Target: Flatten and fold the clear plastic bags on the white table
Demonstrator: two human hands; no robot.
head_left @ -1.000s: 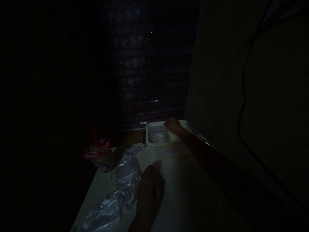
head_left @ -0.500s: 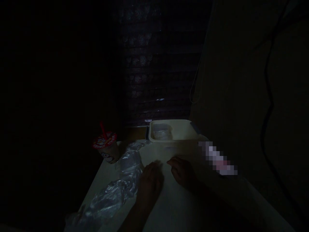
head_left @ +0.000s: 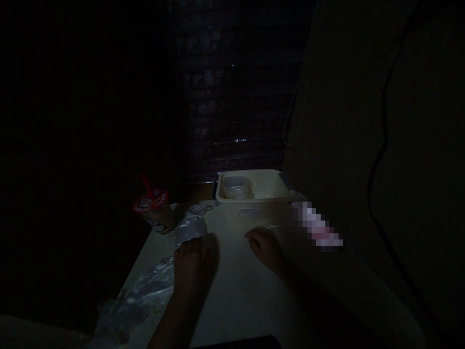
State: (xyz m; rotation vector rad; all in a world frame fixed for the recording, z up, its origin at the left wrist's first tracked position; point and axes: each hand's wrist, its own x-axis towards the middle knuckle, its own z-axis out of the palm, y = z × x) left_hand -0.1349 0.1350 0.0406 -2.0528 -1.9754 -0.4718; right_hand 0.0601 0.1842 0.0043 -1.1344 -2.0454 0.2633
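Left hand (head_left: pixel 192 264): palm down, fingers forward, reaching over clear plastic (head_left: pixel 188 229); whether its grip is open or closed on the plastic cannot be told in the dim light; right hand (head_left: pixel 264 248): fingers curled, thumb side inward, well apart from the left; whether its grip holds anything cannot be told; clear plastic: crumpled, shiny, running in a long strip along the left side of the pale tabletop (head_left: pixel 240 291), part of it hidden by the left hand; cup (head_left: pixel 159 218): beside the strip's far end, printed on the side, with red patterned lid (head_left: pixel 150 200) and red straw (head_left: pixel 147 185); bin (head_left: pixel 271 209): pale, open-topped, at the far end, beyond both hands, label (head_left: pixel 249 212) on its front; clear packets (head_left: pixel 237 188) inside it, at the left; pixelated patch (head_left: pixel 317 228): right of the bin, contents unreadable; dark slatted blind (head_left: pixel 214 104) behind; thin looped cord (head_left: pixel 284 128) beside it; dark cable (head_left: pixel 385 121) at right.
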